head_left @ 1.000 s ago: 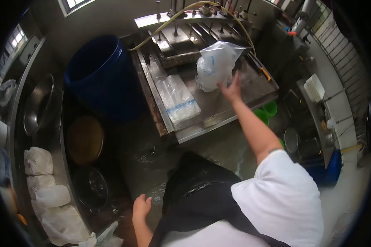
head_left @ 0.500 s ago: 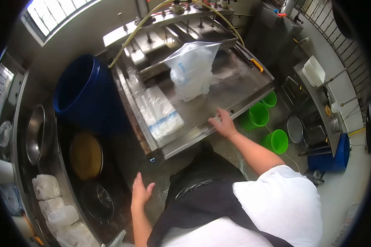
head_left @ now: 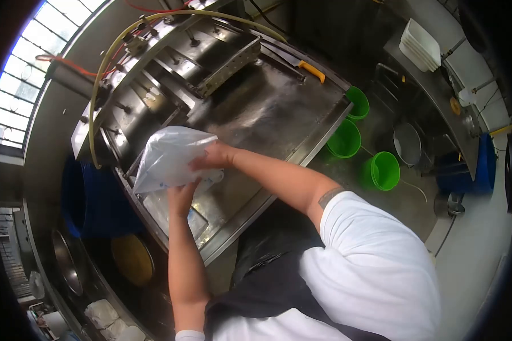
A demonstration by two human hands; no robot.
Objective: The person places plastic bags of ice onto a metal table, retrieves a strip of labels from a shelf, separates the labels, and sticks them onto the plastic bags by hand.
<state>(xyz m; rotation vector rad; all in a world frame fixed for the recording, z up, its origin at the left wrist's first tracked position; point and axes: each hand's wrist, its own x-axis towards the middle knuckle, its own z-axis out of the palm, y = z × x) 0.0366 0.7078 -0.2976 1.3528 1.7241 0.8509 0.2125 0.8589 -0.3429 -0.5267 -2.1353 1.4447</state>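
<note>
One bulging, translucent white plastic bag (head_left: 168, 154): newly under two-handed handling; right hand (head_left: 216, 155) seemingly pinching its side, left hand (head_left: 183, 194) at its lower edge, finger closure untellable.

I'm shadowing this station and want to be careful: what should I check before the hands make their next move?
1. Right hand on the translucent plastic bag: ok.
2. Left hand at the bag's lower edge: ok.
3. Firm grip: cannot tell; left fingers mostly hidden.
4. Yellow-handled tool away from both hands: ok, across the steel table.
5. Green buckets off the table: ok.
</note>
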